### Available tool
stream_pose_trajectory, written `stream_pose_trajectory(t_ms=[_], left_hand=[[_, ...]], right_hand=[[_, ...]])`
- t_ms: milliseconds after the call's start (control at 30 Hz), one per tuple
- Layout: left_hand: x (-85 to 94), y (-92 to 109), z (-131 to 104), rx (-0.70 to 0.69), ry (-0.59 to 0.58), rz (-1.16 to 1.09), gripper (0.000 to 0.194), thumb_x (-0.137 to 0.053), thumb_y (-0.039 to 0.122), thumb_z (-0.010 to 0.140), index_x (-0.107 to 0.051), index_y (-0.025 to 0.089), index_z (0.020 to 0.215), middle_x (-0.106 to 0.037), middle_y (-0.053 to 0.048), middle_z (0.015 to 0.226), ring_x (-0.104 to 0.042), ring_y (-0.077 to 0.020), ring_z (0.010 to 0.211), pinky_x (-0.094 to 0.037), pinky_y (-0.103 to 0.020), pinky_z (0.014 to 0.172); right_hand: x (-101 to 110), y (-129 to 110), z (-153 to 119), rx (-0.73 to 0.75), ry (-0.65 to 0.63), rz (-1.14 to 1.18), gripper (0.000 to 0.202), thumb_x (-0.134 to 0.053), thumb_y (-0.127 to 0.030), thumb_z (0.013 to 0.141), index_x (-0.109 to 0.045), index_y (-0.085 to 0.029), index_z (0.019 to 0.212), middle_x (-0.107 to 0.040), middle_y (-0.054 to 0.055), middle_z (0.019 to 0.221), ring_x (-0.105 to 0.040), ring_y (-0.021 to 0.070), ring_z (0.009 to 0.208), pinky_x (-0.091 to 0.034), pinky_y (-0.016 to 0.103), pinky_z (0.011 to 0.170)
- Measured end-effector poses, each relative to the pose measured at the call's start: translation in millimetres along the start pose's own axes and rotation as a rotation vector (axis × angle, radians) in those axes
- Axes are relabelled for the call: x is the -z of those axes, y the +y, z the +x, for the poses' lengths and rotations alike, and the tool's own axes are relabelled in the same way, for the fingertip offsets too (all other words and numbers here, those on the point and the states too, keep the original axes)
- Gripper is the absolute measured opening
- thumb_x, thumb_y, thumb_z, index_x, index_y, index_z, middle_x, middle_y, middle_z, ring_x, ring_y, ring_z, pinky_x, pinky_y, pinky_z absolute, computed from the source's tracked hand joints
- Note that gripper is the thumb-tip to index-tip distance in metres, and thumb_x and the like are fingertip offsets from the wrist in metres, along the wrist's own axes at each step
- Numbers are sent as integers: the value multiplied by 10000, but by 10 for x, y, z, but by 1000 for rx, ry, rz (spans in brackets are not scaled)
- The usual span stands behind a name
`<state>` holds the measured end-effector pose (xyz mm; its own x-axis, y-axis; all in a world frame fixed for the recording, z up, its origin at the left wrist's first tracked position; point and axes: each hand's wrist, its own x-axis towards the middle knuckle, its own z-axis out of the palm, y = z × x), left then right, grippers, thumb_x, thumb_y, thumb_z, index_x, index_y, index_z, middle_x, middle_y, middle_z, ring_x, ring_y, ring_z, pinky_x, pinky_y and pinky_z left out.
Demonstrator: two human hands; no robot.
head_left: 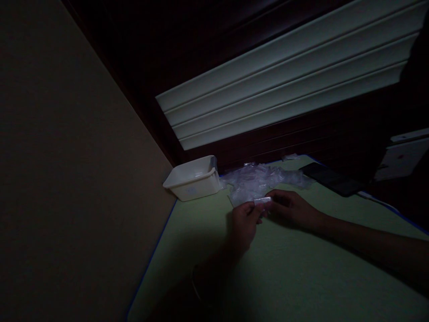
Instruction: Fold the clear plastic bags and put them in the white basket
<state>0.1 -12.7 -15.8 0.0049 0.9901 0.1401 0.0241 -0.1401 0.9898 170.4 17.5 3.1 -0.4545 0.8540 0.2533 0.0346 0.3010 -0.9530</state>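
Observation:
Between my two hands is a small shiny plastic packet, pale with a faint pink tint. My left hand pinches its left end between thumb and fingers. At the other end, my right hand has its fingers closed on the packet. Just beyond the hands lies a loose heap of clear plastic bags, crumpled and spread along the back of the table. Dim light hides what, if anything, is inside the packet.
A white plastic bin stands at the back left of the green table, by the wall. A dark flat tablet-like object lies at the back right. Behind the table is a dark wooden panel with pale slats.

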Motion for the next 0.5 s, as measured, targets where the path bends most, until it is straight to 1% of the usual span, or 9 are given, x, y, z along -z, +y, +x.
stream_pose_trajectory(t_ms=[133,233,333,400,500], left_hand=[[-6,-3,2,-7,19,-8,339,-653,477,804,-680,141,774,-661,-36,698,-505,-92,553,-392,-222,548],[-5,4,-5,-16,36,-1,364,-649,497,804,-670,135,766,-657,-39,692,-502,-93,553,-388,-221,548],[-2,8,-9,-28,29,8,373,-634,497,819,-661,132,748,-656,-44,691,-503,-95,559,-391,-224,557],[-1,-4,-5,-30,27,11,375,-625,497,827,-660,134,741,-655,-43,688,-504,-96,557,-393,-226,556],[-2,-29,2,-27,20,20,375,-620,502,830,-666,139,748,-655,-41,684,-511,-99,558,-394,-226,551]], right_hand=[[5,32,18,-34,6,20,298,-655,-462,803,-657,-166,764,-656,18,712,-564,140,630,-429,272,591],[10,48,26,-81,33,13,334,-627,-479,808,-629,-161,704,-574,-12,607,-475,107,532,-361,247,503],[15,32,18,-114,65,23,315,-616,-460,805,-597,-167,692,-506,-38,554,-410,88,481,-305,236,461],[13,9,10,-119,80,67,288,-620,-451,802,-582,-176,724,-505,-44,558,-415,89,478,-306,237,461],[3,-26,-1,-83,65,122,273,-638,-448,805,-593,-184,854,-590,-19,659,-512,118,562,-378,252,522]])
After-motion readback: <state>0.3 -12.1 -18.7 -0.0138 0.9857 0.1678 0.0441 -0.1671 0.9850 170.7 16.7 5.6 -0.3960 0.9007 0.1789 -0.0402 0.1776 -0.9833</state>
